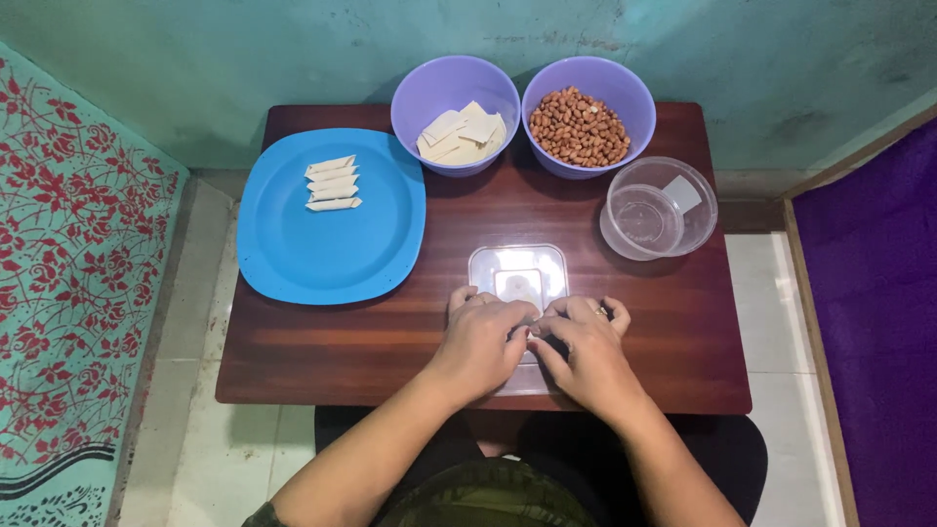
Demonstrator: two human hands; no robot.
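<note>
Two hands (537,342) over clear square lid (517,275)

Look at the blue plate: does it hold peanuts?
No. The blue plate holds only a few small folded white pieces; the peanuts sit in a purple bowl.

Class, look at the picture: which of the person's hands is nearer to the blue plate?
Left. The left hand rests just below and right of the blue plate, near its lower right rim. The right hand lies beyond the left one, farther right.
</note>
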